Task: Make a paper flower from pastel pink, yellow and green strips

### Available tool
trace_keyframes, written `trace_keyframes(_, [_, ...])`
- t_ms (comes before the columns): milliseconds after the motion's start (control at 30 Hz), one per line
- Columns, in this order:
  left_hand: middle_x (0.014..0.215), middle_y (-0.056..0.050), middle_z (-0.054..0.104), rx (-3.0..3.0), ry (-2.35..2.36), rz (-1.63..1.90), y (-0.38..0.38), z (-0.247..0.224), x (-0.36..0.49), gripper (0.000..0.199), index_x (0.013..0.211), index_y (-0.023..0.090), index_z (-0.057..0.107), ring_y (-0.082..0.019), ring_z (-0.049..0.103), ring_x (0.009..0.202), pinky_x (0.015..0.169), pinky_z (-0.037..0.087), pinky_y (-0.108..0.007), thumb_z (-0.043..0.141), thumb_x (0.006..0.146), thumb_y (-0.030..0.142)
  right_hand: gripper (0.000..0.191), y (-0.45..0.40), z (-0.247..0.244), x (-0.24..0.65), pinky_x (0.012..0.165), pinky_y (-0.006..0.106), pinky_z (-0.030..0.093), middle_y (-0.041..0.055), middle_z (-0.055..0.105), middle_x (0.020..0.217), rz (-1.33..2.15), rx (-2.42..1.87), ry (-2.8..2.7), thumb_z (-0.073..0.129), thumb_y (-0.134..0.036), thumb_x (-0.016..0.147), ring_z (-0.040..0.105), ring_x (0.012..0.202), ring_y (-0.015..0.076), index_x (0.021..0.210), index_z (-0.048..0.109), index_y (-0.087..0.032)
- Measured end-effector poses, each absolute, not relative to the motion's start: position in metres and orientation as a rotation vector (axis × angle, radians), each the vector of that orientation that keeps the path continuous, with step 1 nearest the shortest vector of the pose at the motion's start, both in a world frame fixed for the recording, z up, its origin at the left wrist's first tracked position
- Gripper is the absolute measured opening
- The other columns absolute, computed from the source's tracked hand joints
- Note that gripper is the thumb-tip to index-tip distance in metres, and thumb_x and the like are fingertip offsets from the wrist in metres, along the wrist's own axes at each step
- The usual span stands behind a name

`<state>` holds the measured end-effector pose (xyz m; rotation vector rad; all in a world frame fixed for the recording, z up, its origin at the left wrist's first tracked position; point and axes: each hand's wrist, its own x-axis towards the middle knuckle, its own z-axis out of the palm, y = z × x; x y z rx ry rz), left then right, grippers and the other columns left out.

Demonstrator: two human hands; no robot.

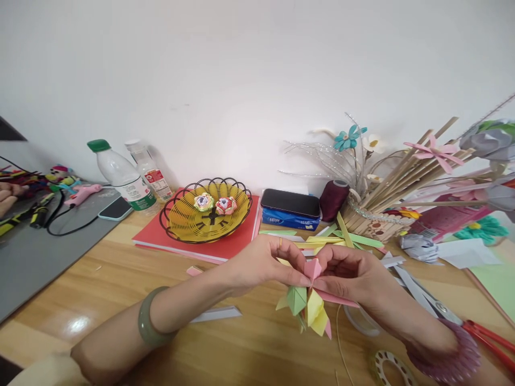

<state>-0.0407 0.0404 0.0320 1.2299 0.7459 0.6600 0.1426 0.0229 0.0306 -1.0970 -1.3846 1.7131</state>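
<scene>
Both hands meet over the table's front middle at a folded paper ornament (298, 300) with green, yellow and pink pieces hanging below the fingers. My left hand (277, 262), with a ring and a green bangle, is closed in a pinch on its upper left part. From the other side, my right hand (350, 271) pinches a pink folded paper piece (313, 269) at the top. A pink paper strip (338, 299) sticks out beneath the right fingers. The fingertips partly hide the folds between them.
Behind the hands lie coloured paper strips (322, 239) and a phone on a blue pack (289, 214). A yellow basket (185, 220) holds two paper flowers. Red-handled scissors (442, 308) and a tape roll (390, 370) lie right; bottles (124, 179) stand left.
</scene>
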Motion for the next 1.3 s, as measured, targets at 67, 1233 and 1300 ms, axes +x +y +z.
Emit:
trace_keyframes(67, [0.066, 0.0, 0.058, 1.202, 0.774, 0.676, 0.04, 0.033, -0.04, 0.018, 0.064, 0.011, 0.061, -0.009, 0.052, 0.063, 0.064, 0.041, -0.024, 0.074, 0.054, 0.017, 0.02, 0.022, 0.031, 0.142, 0.056, 0.02, 0.045, -0.0023, 0.062, 0.066, 1.704, -1.089, -1.365, 0.075, -0.028, 0.06, 0.057, 0.059, 0.0082, 0.065, 0.059, -0.017])
trace_keyframes(1233, [0.076, -0.002, 0.06, 1.22, 0.892, 0.758, 0.037, 0.03, -0.037, 0.011, 0.062, 0.013, 0.058, -0.012, 0.054, 0.067, 0.064, 0.042, -0.027, 0.067, 0.057, 0.014, 0.015, 0.023, 0.02, 0.136, 0.054, 0.015, 0.045, -0.0046, 0.063, 0.063, 1.663, -1.009, -1.249, 0.075, -0.018, 0.061, 0.056, 0.057, 0.0054, 0.06, 0.06, -0.018])
trace_keyframes(1300, [0.077, -0.002, 0.06, 1.237, 0.903, 0.751, 0.037, 0.03, -0.037, 0.009, 0.063, 0.013, 0.057, -0.011, 0.053, 0.066, 0.064, 0.042, -0.027, 0.066, 0.058, 0.013, 0.015, 0.023, 0.018, 0.136, 0.053, 0.014, 0.044, -0.0048, 0.063, 0.063, 1.634, -1.005, -1.255, 0.074, -0.017, 0.06, 0.055, 0.056, 0.0051, 0.059, 0.059, -0.019])
